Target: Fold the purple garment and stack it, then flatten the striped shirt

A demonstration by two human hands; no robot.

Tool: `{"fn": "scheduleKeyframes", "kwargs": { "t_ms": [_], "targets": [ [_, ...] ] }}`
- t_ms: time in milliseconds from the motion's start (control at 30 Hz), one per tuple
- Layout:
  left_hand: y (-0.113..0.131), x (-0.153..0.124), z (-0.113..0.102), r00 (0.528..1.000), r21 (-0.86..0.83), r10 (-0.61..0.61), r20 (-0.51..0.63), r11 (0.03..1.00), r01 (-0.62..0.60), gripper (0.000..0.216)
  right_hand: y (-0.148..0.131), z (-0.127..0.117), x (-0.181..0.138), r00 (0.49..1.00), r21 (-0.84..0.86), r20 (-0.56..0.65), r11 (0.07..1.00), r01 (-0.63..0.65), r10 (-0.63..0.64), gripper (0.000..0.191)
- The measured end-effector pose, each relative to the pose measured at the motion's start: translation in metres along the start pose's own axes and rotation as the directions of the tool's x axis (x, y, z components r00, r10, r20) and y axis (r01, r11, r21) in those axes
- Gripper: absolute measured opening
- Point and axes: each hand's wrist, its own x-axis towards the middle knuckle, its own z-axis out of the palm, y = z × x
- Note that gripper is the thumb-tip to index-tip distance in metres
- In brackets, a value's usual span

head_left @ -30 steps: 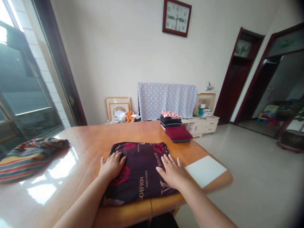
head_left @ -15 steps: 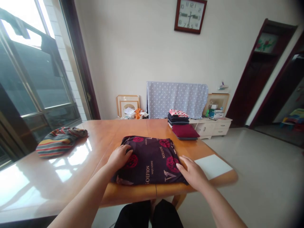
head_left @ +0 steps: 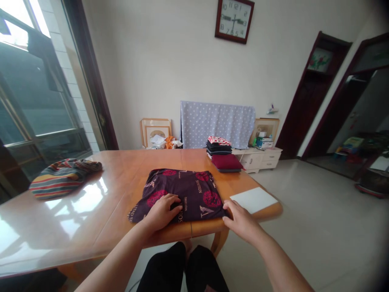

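A dark purple garment (head_left: 188, 186) with red round patches and pale lettering lies folded on the wooden table (head_left: 118, 178), near its front edge. My left hand (head_left: 164, 209) rests on the front middle of the cloth, fingers lightly bent and thumb apart. At the front right corner, my right hand (head_left: 240, 219) has its fingertips and thumb on either side of the cloth's edge. On the left, a flap of the garment with lettering spreads out beyond the folded part.
A stack of folded clothes (head_left: 219, 148) and a folded maroon cloth (head_left: 227, 162) sit at the table's far right. A white sheet (head_left: 253, 199) lies by the right edge. A striped bundle of cloth (head_left: 60, 178) is on the left.
My left hand has moved from the garment's left side to its front middle. The garment's left side now spreads further out. My right hand's fingers have drawn in at the corner. The view has shifted right.
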Motion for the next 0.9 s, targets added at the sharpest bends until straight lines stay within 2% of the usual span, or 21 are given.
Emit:
{"fn": "scheduleKeyframes", "kwargs": {
  "t_ms": [67, 267, 433, 633, 733, 900],
  "targets": [
    [-0.003, -0.002, 0.004, 1.000, 0.004, -0.005, -0.021, 1.000, 0.005, 0.030, 0.001, 0.002, -0.001, 0.999, -0.034, -0.041, 0.999, 0.006, -0.007, 0.016],
    [0.000, -0.006, 0.005, 0.999, 0.044, -0.001, -0.034, 0.999, 0.002, 0.029, 0.007, 0.002, -0.004, 0.977, -0.130, -0.210, 0.991, -0.001, -0.026, 0.019],
    [0.005, -0.006, 0.002, 1.000, 0.085, -0.027, -0.002, 0.996, 0.027, 0.033, 0.011, 0.002, -0.013, 0.990, -0.105, -0.138, 0.995, 0.004, -0.019, 0.022],
    [0.017, -0.006, -0.004, 0.998, 0.093, -0.061, 0.023, 0.994, 0.058, 0.037, 0.004, 0.004, -0.013, 0.999, -0.030, -0.043, 1.000, 0.007, -0.008, 0.055],
    [0.020, -0.013, -0.006, 0.999, 0.085, -0.050, 0.019, 0.995, 0.048, 0.046, 0.007, 0.009, -0.007, 0.999, -0.013, -0.008, 0.999, 0.033, -0.033, 0.045],
    [0.018, -0.034, -0.014, 0.996, 0.137, -0.083, 0.041, 0.988, 0.077, 0.071, 0.013, 0.020, 0.005, 0.995, 0.011, -0.064, 0.997, 0.081, -0.080, 0.031]
  ]
}}
